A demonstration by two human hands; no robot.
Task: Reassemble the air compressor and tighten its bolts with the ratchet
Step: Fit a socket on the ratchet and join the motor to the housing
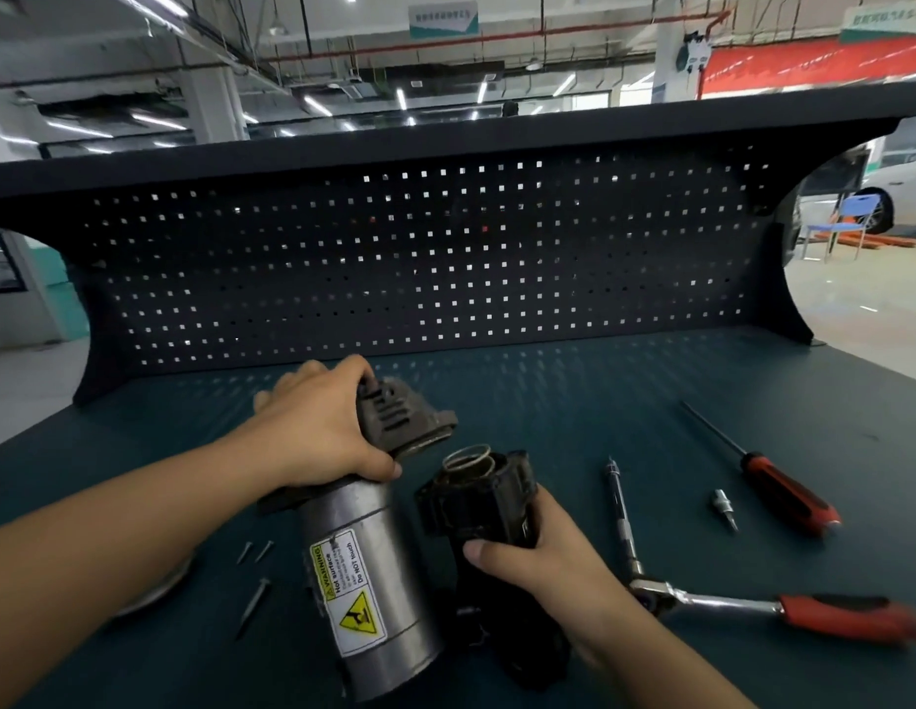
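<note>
Compressor body [374, 570] is held at its head by curled left hand [317, 432] fingers [351, 371]; right hand [542, 560] clasps black housing [476, 498].

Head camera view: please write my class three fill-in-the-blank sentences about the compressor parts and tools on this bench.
The left hand grips the grey finned head of the silver metal cylinder, whose warning triangle is ____.
The right hand holds the ____ plastic housing.
The red-handled chrome ratchet lies on the person's ____ side.
Missing words: yellow; black; right.
</note>
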